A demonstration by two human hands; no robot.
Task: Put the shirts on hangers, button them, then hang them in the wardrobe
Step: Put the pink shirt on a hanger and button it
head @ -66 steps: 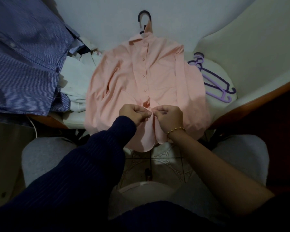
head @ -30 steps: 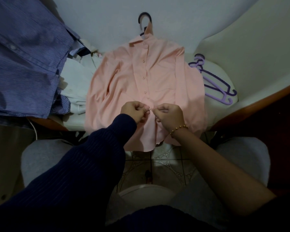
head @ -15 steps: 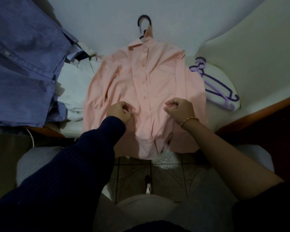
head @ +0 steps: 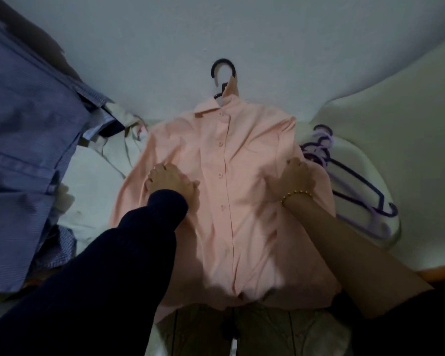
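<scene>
A pink shirt [head: 242, 201] lies face up on a white surface, its front buttoned down the placket. It sits on a dark hanger [head: 222, 65] whose hook sticks out past the collar. My left hand [head: 171, 183], in a dark blue sleeve, grips the fabric on the shirt's left side. My right hand [head: 294, 176], with a gold bead bracelet, grips the fabric on the right side near the sleeve. The hem hangs over the near edge.
A blue striped shirt [head: 23, 150] hangs at the left, over a heap of white and checked garments [head: 95, 181]. Several purple hangers [head: 350, 186] lie right of the pink shirt. A wooden edge [head: 442, 273] shows at the right, tiled floor [head: 267, 330] below.
Both hands left the lowest button at the placket, moved apart and up the shirt, and now hold its two sides. The view has closed in on the shirt.
</scene>
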